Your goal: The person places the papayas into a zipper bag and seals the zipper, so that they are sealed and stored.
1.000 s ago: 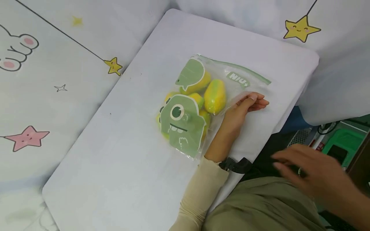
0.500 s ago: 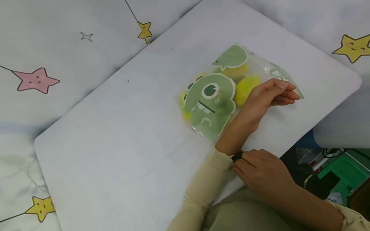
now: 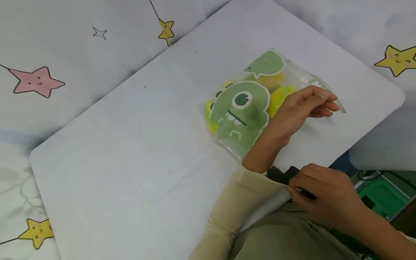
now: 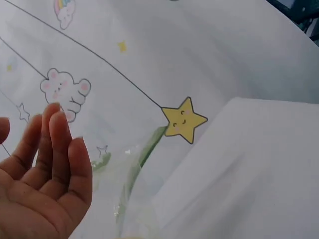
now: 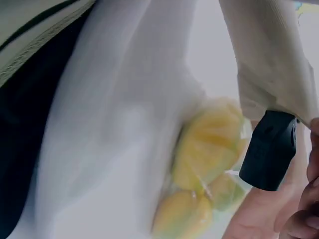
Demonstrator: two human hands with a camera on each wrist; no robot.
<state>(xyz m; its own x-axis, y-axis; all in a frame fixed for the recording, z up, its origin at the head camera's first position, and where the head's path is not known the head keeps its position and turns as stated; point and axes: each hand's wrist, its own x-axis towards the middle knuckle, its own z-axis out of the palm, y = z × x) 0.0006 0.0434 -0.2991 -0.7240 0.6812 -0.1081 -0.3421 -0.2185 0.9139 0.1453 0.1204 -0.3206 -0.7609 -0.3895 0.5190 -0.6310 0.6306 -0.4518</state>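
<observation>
In the head view my left hand (image 3: 297, 110) hovers by the upper right of a clear zip bag (image 3: 238, 142), its fingers loosely bent with nothing in them. The bag carries a green monster print and lies on the table, with several yellow-green oval fruits (image 3: 282, 95) inside. My right hand (image 3: 328, 193) pinches the cuff of the left beige sleeve (image 3: 250, 180) and stretches it outward. Beside that cuff sits a black wrist device (image 3: 275, 174), also seen as a black block (image 5: 269, 154) in the right wrist view. The left palm (image 4: 40, 199) shows in the left wrist view.
A white-covered table (image 3: 130, 173) spreads beneath the bag. Around it hang white cloth walls printed with stars, such as a pink star (image 3: 39, 82). Below the table's right edge a green container (image 3: 386, 195) shows.
My right hand has come in from the lower right to the left wrist, then drawn the sleeve cuff outward. The head view has shifted; the bag and left hand appear farther right.
</observation>
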